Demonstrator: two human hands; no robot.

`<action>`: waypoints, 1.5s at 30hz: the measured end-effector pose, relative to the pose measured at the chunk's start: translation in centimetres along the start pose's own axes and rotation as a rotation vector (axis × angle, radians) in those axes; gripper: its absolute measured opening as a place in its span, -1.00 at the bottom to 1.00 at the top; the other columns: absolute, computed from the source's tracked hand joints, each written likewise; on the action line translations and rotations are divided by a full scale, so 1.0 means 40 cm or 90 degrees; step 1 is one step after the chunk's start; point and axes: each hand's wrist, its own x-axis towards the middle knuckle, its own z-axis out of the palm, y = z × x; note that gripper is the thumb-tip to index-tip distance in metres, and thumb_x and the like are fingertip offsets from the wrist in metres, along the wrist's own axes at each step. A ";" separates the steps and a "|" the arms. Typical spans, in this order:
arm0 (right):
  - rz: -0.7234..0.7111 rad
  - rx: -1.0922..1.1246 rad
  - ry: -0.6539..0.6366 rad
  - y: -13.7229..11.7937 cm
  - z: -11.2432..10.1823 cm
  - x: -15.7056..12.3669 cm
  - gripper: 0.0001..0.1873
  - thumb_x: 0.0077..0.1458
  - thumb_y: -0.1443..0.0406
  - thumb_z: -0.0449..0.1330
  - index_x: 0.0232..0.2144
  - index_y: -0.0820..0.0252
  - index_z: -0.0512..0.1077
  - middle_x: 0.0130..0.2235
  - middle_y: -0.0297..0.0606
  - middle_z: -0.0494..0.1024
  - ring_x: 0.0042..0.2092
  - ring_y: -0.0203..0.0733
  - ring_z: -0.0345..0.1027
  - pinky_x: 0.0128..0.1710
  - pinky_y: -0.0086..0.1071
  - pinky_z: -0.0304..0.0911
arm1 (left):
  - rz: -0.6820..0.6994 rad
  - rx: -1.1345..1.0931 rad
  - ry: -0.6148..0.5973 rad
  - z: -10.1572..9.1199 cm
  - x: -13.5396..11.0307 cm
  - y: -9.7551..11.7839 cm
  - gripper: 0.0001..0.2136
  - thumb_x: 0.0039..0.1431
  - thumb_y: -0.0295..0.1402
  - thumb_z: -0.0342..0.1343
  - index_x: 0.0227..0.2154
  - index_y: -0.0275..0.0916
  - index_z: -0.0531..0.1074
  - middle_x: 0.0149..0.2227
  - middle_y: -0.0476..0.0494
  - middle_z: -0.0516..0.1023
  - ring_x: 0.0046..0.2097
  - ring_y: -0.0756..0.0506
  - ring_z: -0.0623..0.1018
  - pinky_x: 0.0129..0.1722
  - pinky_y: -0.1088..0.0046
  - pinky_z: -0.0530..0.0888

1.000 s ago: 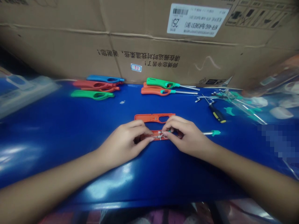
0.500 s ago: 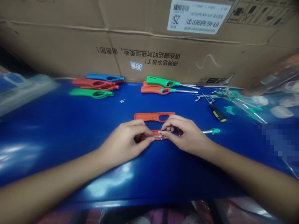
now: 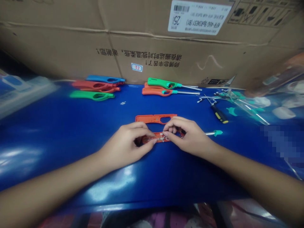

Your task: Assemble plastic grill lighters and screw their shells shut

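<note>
An orange lighter half-shell [image 3: 155, 138] lies on the blue table [image 3: 71, 133] with small clear and metal parts inside it. My left hand [image 3: 125, 145] pinches its left end, thumb and fingers closed on it. My right hand [image 3: 187, 136] pinches the parts at its middle and covers its right end. A metal tube with a teal tip [image 3: 215, 133] sticks out to the right of that hand. A second, empty orange half-shell [image 3: 155, 118] lies just behind my hands.
Finished lighters lie at the back: blue, red and green ones [image 3: 97, 87] on the left, a green and an orange one [image 3: 166, 88] in the middle. A black-and-yellow screwdriver [image 3: 219, 114], loose teal parts and wires [image 3: 235, 101] lie at the right. A big cardboard box [image 3: 142, 41] walls the back.
Both hands stay on the orange half-shell with only slight finger shifts. The view has drifted a little.
</note>
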 end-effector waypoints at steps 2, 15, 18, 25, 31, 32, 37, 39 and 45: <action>-0.005 -0.004 -0.005 0.001 0.000 -0.001 -0.92 0.12 0.44 0.24 -0.33 0.18 0.48 -0.36 -0.34 0.47 -0.34 -0.33 0.33 -0.35 -0.42 0.23 | 0.005 0.001 -0.008 -0.001 0.002 0.000 -0.89 0.27 -0.40 0.18 -0.24 -0.22 0.61 -0.30 -0.10 0.57 -0.36 0.01 0.50 -0.40 0.51 0.42; -0.024 -0.083 -0.027 -0.008 -0.088 0.008 -0.94 0.18 0.39 0.21 -0.34 0.18 0.49 -0.37 -0.35 0.44 -0.42 -0.36 0.23 -0.43 -0.43 0.15 | 0.006 0.097 -0.019 -0.037 0.011 -0.008 -0.88 0.25 -0.37 0.18 -0.23 -0.19 0.62 -0.27 -0.12 0.61 -0.22 -0.10 0.55 -0.24 0.38 0.49; -0.026 -0.108 -0.114 -0.009 -0.096 0.004 -0.94 0.16 0.39 0.22 -0.32 0.16 0.49 -0.36 -0.36 0.45 -0.43 -0.37 0.22 -0.43 -0.44 0.13 | 0.026 0.127 -0.001 -0.042 0.011 -0.009 -0.87 0.25 -0.40 0.17 -0.21 -0.21 0.61 -0.25 -0.14 0.61 -0.21 -0.13 0.53 -0.18 0.30 0.49; -0.053 -0.144 -0.173 -0.009 -0.086 -0.005 -0.94 0.18 0.37 0.24 -0.28 0.14 0.43 -0.35 -0.36 0.42 -0.37 -0.31 0.24 -0.37 -0.43 0.13 | 0.120 0.109 -0.005 -0.033 0.010 0.004 -0.83 0.29 -0.44 0.14 -0.12 -0.20 0.57 -0.19 -0.14 0.62 -0.14 -0.12 0.53 -0.11 0.29 0.48; -0.065 -0.141 -0.168 -0.014 -0.084 -0.004 -0.94 0.22 0.39 0.21 -0.32 0.16 0.40 -0.40 -0.38 0.39 -0.40 -0.33 0.20 -0.36 -0.42 0.12 | 0.106 0.087 -0.013 -0.027 0.009 -0.008 -0.83 0.30 -0.45 0.16 -0.09 -0.21 0.56 -0.18 -0.09 0.64 -0.14 -0.08 0.56 -0.11 0.36 0.50; -0.066 -0.140 -0.167 -0.014 -0.084 -0.004 -0.94 0.22 0.39 0.21 -0.32 0.17 0.40 -0.40 -0.38 0.39 -0.40 -0.33 0.20 -0.36 -0.42 0.12 | 0.101 0.085 -0.015 -0.028 0.008 -0.010 -0.84 0.30 -0.45 0.17 -0.10 -0.21 0.56 -0.18 -0.09 0.64 -0.14 -0.07 0.57 -0.11 0.37 0.51; -0.056 -0.132 -0.172 -0.013 -0.085 -0.005 -0.95 0.24 0.38 0.19 -0.31 0.17 0.42 -0.37 -0.36 0.42 -0.37 -0.31 0.22 -0.34 -0.41 0.13 | 0.106 0.084 -0.025 -0.031 0.010 -0.012 -0.85 0.30 -0.44 0.17 -0.12 -0.21 0.58 -0.20 -0.09 0.64 -0.14 -0.08 0.57 -0.12 0.37 0.50; -0.055 -0.124 -0.172 -0.014 -0.084 -0.005 -0.95 0.25 0.37 0.19 -0.31 0.16 0.42 -0.36 -0.36 0.43 -0.36 -0.31 0.23 -0.33 -0.41 0.14 | 0.109 0.084 -0.028 -0.031 0.011 -0.011 -0.85 0.31 -0.44 0.17 -0.13 -0.23 0.59 -0.22 -0.11 0.63 -0.16 -0.08 0.57 -0.13 0.36 0.50; -0.050 -0.131 -0.159 -0.012 -0.077 -0.005 -0.95 0.23 0.37 0.20 -0.33 0.17 0.42 -0.37 -0.36 0.42 -0.37 -0.32 0.24 -0.34 -0.41 0.12 | 0.104 0.086 -0.027 -0.029 0.011 -0.012 -0.85 0.31 -0.44 0.16 -0.13 -0.24 0.60 -0.24 -0.14 0.61 -0.18 -0.09 0.56 -0.14 0.35 0.50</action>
